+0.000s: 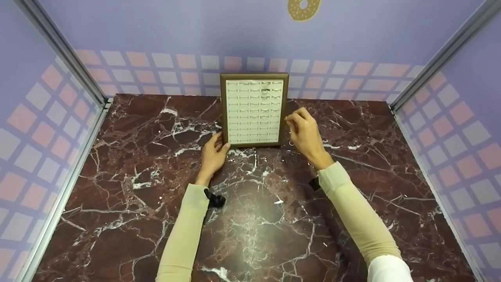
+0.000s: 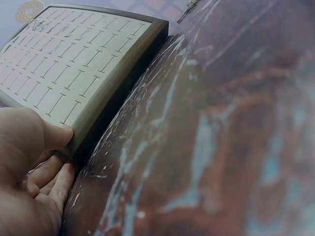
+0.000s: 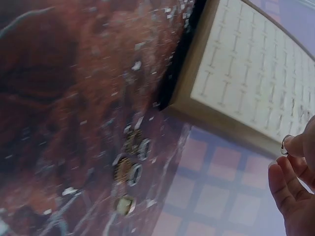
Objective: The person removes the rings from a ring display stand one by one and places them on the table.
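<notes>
A framed ring display board (image 1: 254,113) stands upright at the back of the table, its white face lined with rows of slots. A few rings (image 1: 265,91) sit in its upper right slots. My left hand (image 1: 214,154) grips the lower left corner of the frame, thumb on the front and fingers behind, as the left wrist view shows. Beside the frame's right edge, my right hand (image 1: 306,135) pinches a small ring (image 3: 284,144) between thumb and finger. Several loose rings (image 3: 123,169) lie on the table below that hand, mostly hidden by it in the head view.
The dark red marbled table (image 1: 129,219) carries white veins. Behind the board rises a purple wall (image 1: 156,27) with pink and white squares and a doughnut picture (image 1: 303,9). Side panels with metal posts (image 1: 442,51) bound the table left and right.
</notes>
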`<state>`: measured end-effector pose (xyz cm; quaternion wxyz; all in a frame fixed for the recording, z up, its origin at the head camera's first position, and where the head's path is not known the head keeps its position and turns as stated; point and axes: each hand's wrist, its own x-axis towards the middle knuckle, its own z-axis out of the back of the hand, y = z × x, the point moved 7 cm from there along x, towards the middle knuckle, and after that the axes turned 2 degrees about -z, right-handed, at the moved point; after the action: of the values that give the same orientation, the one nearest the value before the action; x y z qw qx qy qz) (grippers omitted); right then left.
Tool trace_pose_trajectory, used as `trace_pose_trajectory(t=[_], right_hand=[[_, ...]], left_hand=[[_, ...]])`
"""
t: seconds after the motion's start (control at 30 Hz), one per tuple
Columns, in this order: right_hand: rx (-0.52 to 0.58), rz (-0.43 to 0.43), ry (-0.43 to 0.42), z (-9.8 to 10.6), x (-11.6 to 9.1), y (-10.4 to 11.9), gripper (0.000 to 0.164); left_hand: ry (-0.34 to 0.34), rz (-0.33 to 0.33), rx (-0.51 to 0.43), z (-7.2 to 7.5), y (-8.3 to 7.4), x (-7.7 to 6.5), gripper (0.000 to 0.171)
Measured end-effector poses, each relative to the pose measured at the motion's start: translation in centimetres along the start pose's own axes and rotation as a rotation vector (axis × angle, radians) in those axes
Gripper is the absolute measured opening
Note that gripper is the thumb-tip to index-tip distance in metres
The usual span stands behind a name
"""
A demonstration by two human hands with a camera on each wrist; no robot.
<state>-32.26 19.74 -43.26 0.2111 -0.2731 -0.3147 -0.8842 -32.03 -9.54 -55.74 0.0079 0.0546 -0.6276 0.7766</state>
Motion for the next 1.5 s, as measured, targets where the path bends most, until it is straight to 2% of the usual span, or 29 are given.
trace_pose_trajectory(t=[0.27, 0.67, 1.1, 1.5], right_hand=[[-0.018, -0.026, 0.017, 0.7, -2.2, -2.3, 0.007], [-0.058, -0.061, 0.09, 1.1, -4.9, -5.0, 0.011], [-0.104, -0.186, 0.248, 1.2, -7.0, -7.7, 0.012], [-0.123, -0.209, 0.358, 0.6, -7.9, -8.7, 0.016]], left_hand=[[-0.005, 0.005, -0.005, -0.1, 0.0, 0.0, 0.054], [0.003, 0.007, -0.001, 0.0, 0.1, 0.0, 0.055], [-0.002, 0.003, -0.014, -0.1, 0.1, 0.1, 0.055], [0.0, -0.002, -0.016, -0.2, 0.1, 0.0, 0.054]])
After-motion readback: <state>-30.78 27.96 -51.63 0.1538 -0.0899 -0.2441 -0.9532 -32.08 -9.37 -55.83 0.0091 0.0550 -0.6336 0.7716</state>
